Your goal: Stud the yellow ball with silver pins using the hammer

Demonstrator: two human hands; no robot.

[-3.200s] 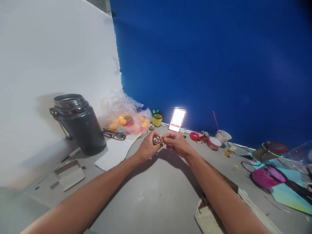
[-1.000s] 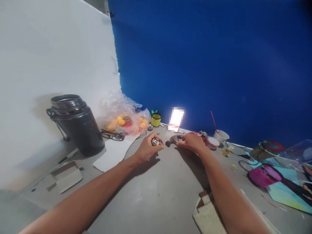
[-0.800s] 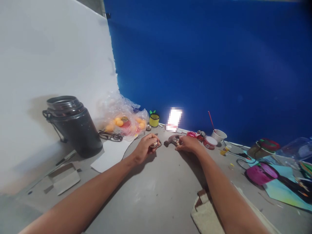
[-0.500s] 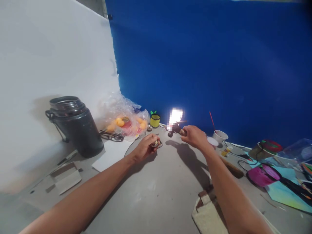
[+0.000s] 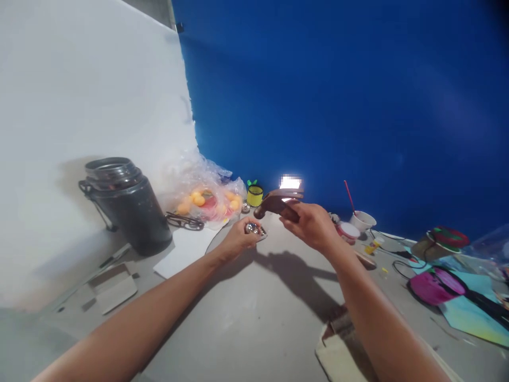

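The fingers of the left hand (image 5: 238, 239) are closed around a shiny metal ball (image 5: 251, 228); whether it touches the desk (image 5: 246, 318) I cannot tell. The right hand (image 5: 314, 225) grasps a claw hammer (image 5: 272, 203), its head at one o'clock from the ball, seemingly apart. I judge this as aiming; a tap would call for a steady ball and left fingers kept clear. A yellow pot (image 5: 255, 196) stands at twelve o'clock.
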